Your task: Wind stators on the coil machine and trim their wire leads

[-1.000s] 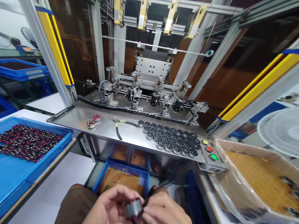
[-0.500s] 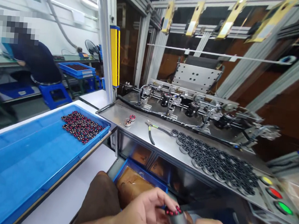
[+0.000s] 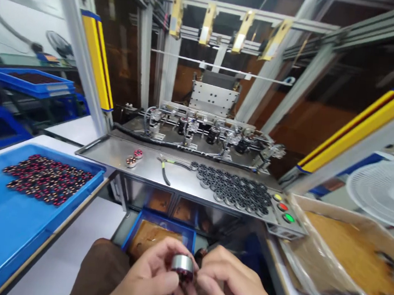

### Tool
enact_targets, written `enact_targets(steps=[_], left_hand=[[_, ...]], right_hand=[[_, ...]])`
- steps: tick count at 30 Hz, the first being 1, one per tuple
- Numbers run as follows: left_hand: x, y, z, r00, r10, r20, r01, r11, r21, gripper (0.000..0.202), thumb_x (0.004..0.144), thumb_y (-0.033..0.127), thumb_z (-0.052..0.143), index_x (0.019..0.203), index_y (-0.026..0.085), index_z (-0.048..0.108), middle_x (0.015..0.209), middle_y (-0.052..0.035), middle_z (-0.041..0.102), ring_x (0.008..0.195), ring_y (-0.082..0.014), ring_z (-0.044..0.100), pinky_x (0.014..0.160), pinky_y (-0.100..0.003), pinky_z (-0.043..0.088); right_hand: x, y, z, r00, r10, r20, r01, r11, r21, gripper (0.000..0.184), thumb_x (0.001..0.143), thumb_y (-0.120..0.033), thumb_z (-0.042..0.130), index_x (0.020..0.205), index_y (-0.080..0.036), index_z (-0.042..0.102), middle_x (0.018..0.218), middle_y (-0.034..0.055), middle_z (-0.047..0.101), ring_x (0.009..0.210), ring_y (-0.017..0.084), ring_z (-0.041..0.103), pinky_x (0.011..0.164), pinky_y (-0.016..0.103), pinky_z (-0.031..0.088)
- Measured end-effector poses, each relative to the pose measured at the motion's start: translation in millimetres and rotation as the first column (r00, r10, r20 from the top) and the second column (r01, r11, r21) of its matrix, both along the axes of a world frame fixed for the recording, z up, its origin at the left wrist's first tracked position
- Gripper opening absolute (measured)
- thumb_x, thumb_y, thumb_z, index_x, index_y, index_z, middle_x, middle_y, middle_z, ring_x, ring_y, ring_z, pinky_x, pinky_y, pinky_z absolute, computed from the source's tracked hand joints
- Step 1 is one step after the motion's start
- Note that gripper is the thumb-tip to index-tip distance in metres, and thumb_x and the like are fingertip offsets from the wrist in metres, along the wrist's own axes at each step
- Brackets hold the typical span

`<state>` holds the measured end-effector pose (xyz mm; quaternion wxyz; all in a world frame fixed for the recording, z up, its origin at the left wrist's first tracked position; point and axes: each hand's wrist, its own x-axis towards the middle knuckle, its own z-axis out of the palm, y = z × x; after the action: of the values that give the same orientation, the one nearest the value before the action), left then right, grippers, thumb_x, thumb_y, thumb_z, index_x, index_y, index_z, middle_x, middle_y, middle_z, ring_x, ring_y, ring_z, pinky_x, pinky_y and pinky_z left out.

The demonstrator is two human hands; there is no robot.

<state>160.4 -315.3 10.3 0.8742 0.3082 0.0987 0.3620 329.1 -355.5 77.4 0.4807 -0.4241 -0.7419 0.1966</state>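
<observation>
Left hand (image 3: 153, 271) pinching cylinder (image 3: 183, 262); right hand (image 3: 236, 282) curled, grip unclear; steel shelf (image 3: 150, 165); white fan (image 3: 383, 189)

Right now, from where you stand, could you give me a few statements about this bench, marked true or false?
1. The left hand holds a round part in its fingers. True.
2. The pliers lie inside a blue tray. False: they lie on the metal shelf.
3. A green button sits beside the red button. True.
4. The plastic-lined box stands left of the pliers. False: it stands to their right.
</observation>
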Motion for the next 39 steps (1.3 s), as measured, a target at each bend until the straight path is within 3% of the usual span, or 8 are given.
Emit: enact_targets(steps=[4,11,15,21,27,33,36,39], left_hand=[[-2,2,18.1,0.977,0.201,0.066,-0.201,0.980,-0.003,0.038,0.058,0.031,0.088,0.090,0.025,0.068,0.105,-0.0027,0.065,0.106,-0.0235,0.061,0.089,-0.032,0.046],[2,6,3.0,0.940,-0.327,-0.102,0.312,0.940,-0.140,0.051,0.083,0.056,0.059,0.074,0.008,0.073,0.065,-0.0061,0.066,0.058,-0.0110,0.059,0.058,-0.020,0.042],[-1,-2,7.4,0.982,-0.123,-0.144,0.123,0.992,-0.008,0.032,0.079,0.040,0.071,0.102,0.019,0.069,0.083,-0.0050,0.070,0.068,-0.0164,0.069,0.060,-0.022,0.048],[3,-10,6.1,0.932,0.347,-0.103,-0.333,0.933,0.136,0.038,0.057,0.024,0.089,0.085,0.028,0.064,0.101,0.0004,0.063,0.097,-0.0213,0.064,0.082,-0.031,0.053],[4,-5,-1.6,0.961,0.232,-0.152,-0.185,0.945,0.269,0.035,0.066,0.036,0.083,0.096,0.023,0.072,0.097,-0.0063,0.066,0.078,-0.0174,0.066,0.067,-0.025,0.055],[5,-4,5.5,0.901,0.395,-0.179,-0.350,0.906,0.239,0.029,0.061,0.029,0.087,0.088,0.025,0.075,0.101,-0.0045,0.069,0.088,-0.0181,0.068,0.079,-0.024,0.053],[3,1,4.9,0.913,0.366,-0.179,-0.329,0.922,0.206,0.027,0.063,0.027,0.086,0.087,0.026,0.075,0.112,-0.0042,0.067,0.089,-0.0197,0.071,0.081,-0.028,0.054],[1,6,3.8,0.923,0.346,-0.167,-0.313,0.930,0.193,0.026,0.063,0.026,0.086,0.087,0.027,0.075,0.109,-0.0045,0.071,0.096,-0.0228,0.070,0.085,-0.029,0.053]], right_hand=[[-2,0,-1.7,0.994,-0.022,-0.105,0.022,1.000,0.000,0.016,0.084,-0.006,0.056,0.074,-0.015,0.064,0.064,0.0052,0.064,0.060,0.014,0.060,0.057,0.024,0.049],[3,-3,-5.0,0.989,0.089,-0.122,-0.088,0.996,0.018,0.010,0.082,-0.008,0.059,0.078,-0.013,0.066,0.067,0.0065,0.063,0.064,0.015,0.059,0.058,0.025,0.048],[1,-7,-4.1,0.990,-0.041,-0.138,0.042,0.999,0.004,0.012,0.083,-0.007,0.058,0.075,-0.013,0.066,0.065,0.0056,0.063,0.061,0.013,0.059,0.057,0.023,0.047],[-1,-5,-4.0,0.974,-0.081,-0.212,0.081,0.997,-0.009,0.014,0.083,-0.008,0.061,0.071,-0.009,0.067,0.064,0.0078,0.065,0.060,0.012,0.060,0.058,0.022,0.048],[2,0,-5.7,0.976,0.035,-0.216,-0.029,0.999,0.033,0.010,0.082,-0.006,0.061,0.075,-0.008,0.068,0.064,0.0091,0.067,0.063,0.014,0.062,0.061,0.023,0.049],[-9,-6,-15.1,0.941,-0.176,-0.289,0.173,0.984,-0.037,0.012,0.083,-0.010,0.061,0.073,-0.014,0.066,0.064,0.0029,0.062,0.061,0.012,0.058,0.058,0.023,0.045],[-18,-11,-22.2,0.883,-0.235,-0.405,0.161,0.965,-0.207,0.018,0.086,-0.019,0.062,0.068,-0.016,0.065,0.062,0.0013,0.060,0.059,0.012,0.057,0.056,0.023,0.044],[-29,-12,-32.9,0.735,-0.280,-0.617,-0.088,0.863,-0.497,0.032,0.084,-0.040,0.066,0.065,-0.015,0.060,0.059,0.0002,0.058,0.050,0.009,0.053,0.049,0.021,0.042]])
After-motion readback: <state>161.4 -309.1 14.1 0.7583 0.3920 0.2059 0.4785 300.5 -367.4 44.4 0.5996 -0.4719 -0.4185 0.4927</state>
